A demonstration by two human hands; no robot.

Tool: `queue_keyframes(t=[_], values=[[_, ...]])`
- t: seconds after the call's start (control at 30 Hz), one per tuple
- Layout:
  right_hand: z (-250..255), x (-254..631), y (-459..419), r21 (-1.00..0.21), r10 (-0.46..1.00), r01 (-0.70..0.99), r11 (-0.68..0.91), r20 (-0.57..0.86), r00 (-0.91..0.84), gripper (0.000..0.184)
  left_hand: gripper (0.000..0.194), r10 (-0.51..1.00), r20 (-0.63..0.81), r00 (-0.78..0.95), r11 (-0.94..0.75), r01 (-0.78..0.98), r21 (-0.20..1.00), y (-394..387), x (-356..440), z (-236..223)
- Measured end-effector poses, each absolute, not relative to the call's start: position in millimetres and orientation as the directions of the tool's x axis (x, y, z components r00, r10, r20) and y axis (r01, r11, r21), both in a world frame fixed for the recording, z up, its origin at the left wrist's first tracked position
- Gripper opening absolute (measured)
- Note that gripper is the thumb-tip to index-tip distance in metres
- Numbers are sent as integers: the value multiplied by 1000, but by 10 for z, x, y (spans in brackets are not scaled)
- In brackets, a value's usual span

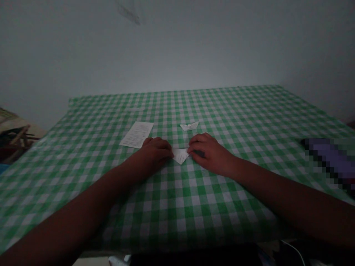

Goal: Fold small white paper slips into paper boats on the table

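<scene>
A small folded piece of printed paper (181,156), its point toward me, lies on the checked cloth between my hands. My left hand (156,152) pinches its left corner between thumb and fingers. At the opposite corner, my right hand (210,152) grips the paper with thumb and fingertips, and part of both corners is hidden by the fingers. Just beyond stands a folded paper boat (189,126). A flat printed sheet (137,134) rests behind my left hand, which covers its near right corner.
A green and white checked tablecloth (177,207) covers the table, which meets a pale wall (177,48) at the back. On the right lies a dark-edged, pixelated object (330,155). Brown and dark items (20,138) sit beyond the left edge.
</scene>
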State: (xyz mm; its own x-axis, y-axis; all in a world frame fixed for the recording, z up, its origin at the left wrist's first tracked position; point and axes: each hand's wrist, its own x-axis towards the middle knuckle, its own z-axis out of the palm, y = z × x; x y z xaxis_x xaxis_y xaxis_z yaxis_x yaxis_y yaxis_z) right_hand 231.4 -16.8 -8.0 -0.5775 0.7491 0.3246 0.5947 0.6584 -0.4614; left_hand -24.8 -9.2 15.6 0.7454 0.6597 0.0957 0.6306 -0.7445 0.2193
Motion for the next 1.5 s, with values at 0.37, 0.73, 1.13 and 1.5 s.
queue_keyframes(t=[0.37,0.73,1.13,1.5], values=[[-86,2357,-100,-326,725,648,688,329,-605,11,30,610,49,791,-788,598,148,-109,-300,151],[13,2384,-86,-328,648,571,753,213,-732,24,30,621,32,783,-779,611,141,-120,-277,171],[113,2407,-128,-241,653,612,754,164,-740,18,37,617,22,787,-786,614,64,-184,-229,185],[101,2424,-89,-268,636,586,765,165,-754,20,45,614,23,789,-786,614,-77,-311,-130,165]])
